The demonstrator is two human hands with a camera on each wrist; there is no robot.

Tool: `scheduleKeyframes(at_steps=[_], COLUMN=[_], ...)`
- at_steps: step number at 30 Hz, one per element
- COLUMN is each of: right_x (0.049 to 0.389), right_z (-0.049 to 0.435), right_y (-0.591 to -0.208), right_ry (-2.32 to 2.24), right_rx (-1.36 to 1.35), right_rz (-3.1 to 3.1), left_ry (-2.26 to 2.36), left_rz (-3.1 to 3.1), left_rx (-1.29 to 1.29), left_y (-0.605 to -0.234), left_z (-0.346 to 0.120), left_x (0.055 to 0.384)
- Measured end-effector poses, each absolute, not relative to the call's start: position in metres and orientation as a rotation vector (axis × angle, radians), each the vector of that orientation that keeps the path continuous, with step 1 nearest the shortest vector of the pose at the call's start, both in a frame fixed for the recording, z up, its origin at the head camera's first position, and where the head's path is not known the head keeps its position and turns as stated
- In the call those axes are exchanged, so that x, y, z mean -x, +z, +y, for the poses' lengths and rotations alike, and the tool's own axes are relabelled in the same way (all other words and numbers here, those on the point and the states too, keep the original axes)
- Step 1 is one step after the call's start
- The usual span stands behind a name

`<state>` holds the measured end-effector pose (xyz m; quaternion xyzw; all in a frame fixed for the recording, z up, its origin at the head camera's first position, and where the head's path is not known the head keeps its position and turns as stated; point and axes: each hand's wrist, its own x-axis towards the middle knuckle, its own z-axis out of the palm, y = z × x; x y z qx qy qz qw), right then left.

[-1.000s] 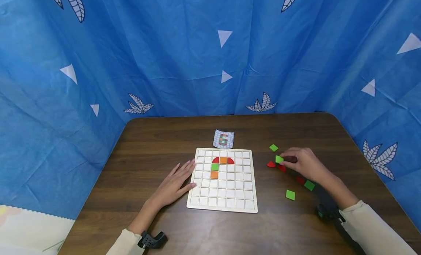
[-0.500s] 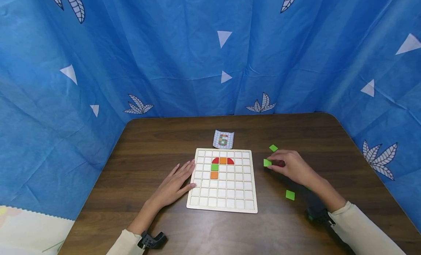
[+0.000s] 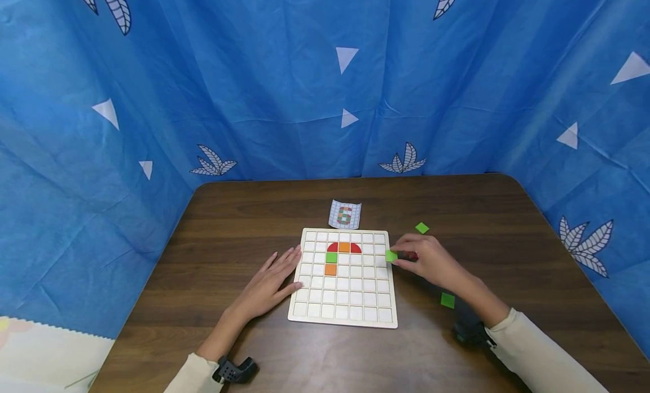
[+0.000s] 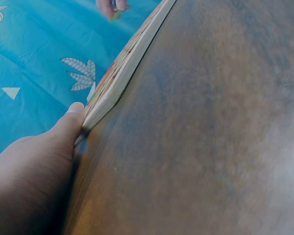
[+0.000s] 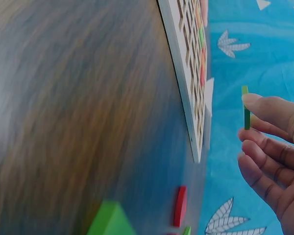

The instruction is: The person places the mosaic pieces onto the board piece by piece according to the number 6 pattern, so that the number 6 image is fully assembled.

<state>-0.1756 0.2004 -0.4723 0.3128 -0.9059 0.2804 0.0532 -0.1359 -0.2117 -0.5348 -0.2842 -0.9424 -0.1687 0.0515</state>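
Green square tile (image 3: 391, 256) held raised, overlapping the right edge of the grid board (image 3: 355, 285) in the head view. On the board, far part, left of centre: orange square (image 3: 344, 247) between two red curved pieces; below the left one, a green square (image 3: 332, 257), then a second orange square. Printed card (image 3: 345, 214) just beyond the far edge. Loose green tiles (image 3: 447, 300) to the right, near and far. Surface: dark wood-grain table (image 3: 228, 229); blue patterned curtain (image 3: 279, 88) behind and at both sides. Right hand (image 3: 429, 260): thumb and finger pinch the tile. Left hand (image 3: 271, 281): fingers extended, touching the board's left edge.
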Motion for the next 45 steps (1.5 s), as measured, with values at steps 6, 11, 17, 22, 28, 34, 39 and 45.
scheduleKeyframes(at_steps=[6,11,17,22,28,34,39,45], right_x=[0.176,0.175,0.174,0.174,0.176,0.176,0.176,0.178], right_z=[0.181,0.165,0.146,0.133,0.120,0.110,0.105,0.100], right_y=[-0.473,-0.473,-0.474,-0.480,-0.487,-0.490,-0.491,-0.491], right_ry=[0.917,0.918,0.913,0.883,0.847,0.808,0.796,0.727], right_rx=[-1.029,-1.071,-1.107,-1.135,-1.146,-1.205,-1.239,-1.265], right_rz=[-2.712,-2.729,-2.739,-2.710,-2.704,-2.715,-2.682,-2.673], left_ry=[-0.514,-0.513,-0.514,-0.504,-0.494,-0.489,-0.490,-0.491], left_rz=[-2.894,-2.944,-2.928,-2.904,-2.896,-2.875,-2.882,-2.888], left_rx=[0.847,0.815,0.820,0.844,0.861,0.878,0.880,0.882], left_y=[-0.535,-0.535,-0.534,-0.534,-0.535,-0.535,-0.534,-0.534], left_z=[-0.212,-0.212,-0.212,-0.213,-0.213,-0.213,-0.213,-0.214], left_x=[0.137,0.136,0.137,0.138,0.139,0.139,0.139,0.139])
